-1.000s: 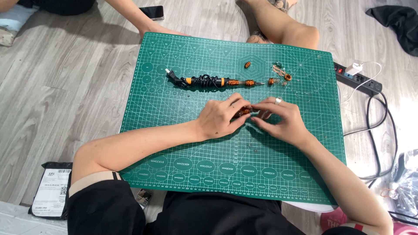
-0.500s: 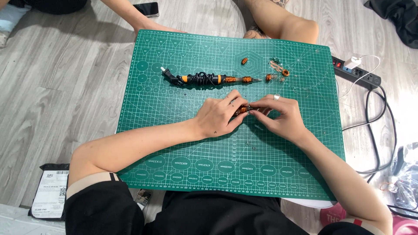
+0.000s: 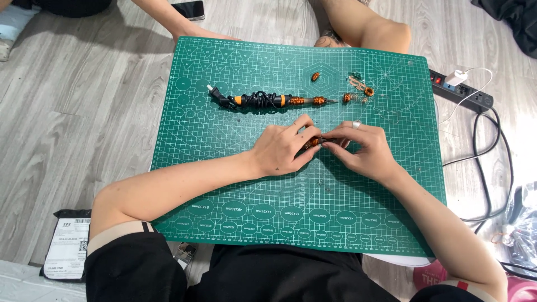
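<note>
Copper-wound small coil (image 3: 314,142) sits pinched between the fingertips of the left hand (image 3: 282,150) and the right hand (image 3: 363,152), both closed on it, above the green gridded cutting mat (image 3: 240,184) (near its middle). Beyond lies a black-and-orange soldering iron with wrapped cord (image 3: 263,101).

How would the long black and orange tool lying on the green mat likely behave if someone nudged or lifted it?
The tool looks like a slim rod, so a sideways nudge might roll it, though the black cord wound around its middle would probably damp that. Its straight body suggests it lifts stiffly. The plug end of the cord may dangle loosely off the cutting mat.
</note>
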